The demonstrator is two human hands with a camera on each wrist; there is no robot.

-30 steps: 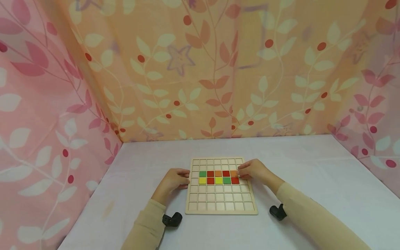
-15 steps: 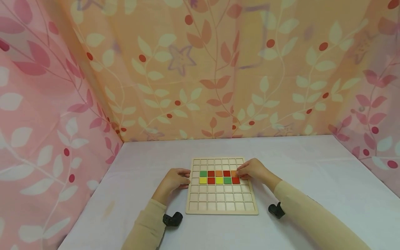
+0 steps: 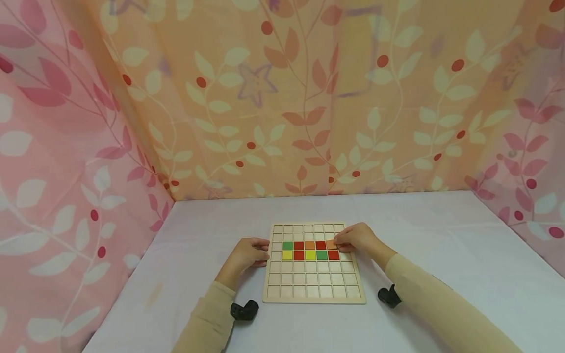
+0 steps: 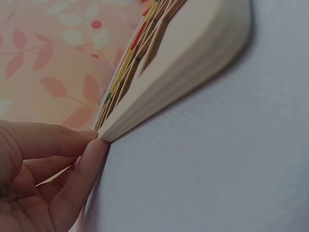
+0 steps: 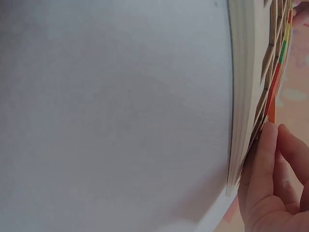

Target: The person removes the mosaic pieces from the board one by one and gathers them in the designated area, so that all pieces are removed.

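Observation:
A square wooden grid board (image 3: 313, 294) lies on the white table, with two rows of coloured square tiles. The far row runs green, red, orange, red, orange; the near row runs yellow, red, yellow, green, red. At the board's left edge my left hand (image 3: 245, 253) holds the rim between fingertips and thumb, seen close in the left wrist view. My right hand (image 3: 359, 238) reaches over the right side and pinches the rightmost orange tile (image 3: 331, 244). That tile sits tilted in its cell, and its orange edge stands out from the board in the right wrist view.
Dark wrist devices (image 3: 244, 310) hang from both sleeves near the table surface (image 3: 198, 225). A patterned orange curtain (image 3: 282, 98) rises behind the table's far edge, and pink floral cloth (image 3: 88, 147) borders the sides.
The rightmost orange tile has gone from lying flat to tilted under my right fingers. My left hand stays at the board's edge.

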